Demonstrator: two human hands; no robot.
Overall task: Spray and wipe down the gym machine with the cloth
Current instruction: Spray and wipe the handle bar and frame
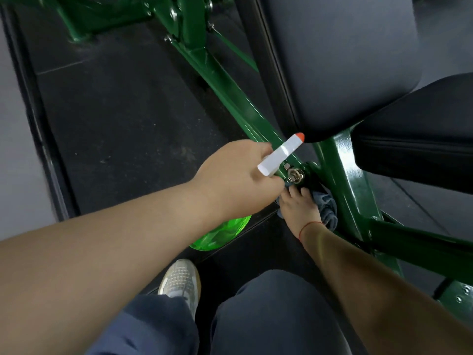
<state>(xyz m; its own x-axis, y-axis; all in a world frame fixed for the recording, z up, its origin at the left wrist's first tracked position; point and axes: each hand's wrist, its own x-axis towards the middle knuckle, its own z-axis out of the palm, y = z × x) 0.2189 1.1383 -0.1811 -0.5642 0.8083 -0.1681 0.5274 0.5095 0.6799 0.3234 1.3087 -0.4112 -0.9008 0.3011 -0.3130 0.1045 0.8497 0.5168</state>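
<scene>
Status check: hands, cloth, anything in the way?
Left hand grips spray bottle, held over the green frame. Right hand presses blue-grey cloth on frame joint beside bolt. Nothing seen blocking the wipe.

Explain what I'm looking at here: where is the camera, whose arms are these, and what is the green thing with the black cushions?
The one picture comes from a camera worn on a person's head, looking down, so the two bare arms are that person's own; there is no robot. The left hand grips a spray bottle, which has a white head with an orange tip and a clear green body showing below the wrist. The right hand presses a blue-grey cloth against the green frame of a gym machine, right beside a bolt. The black pads are the machine's cushions. At the bottom are the person's trousers and a shoe on the dark floor.
</scene>
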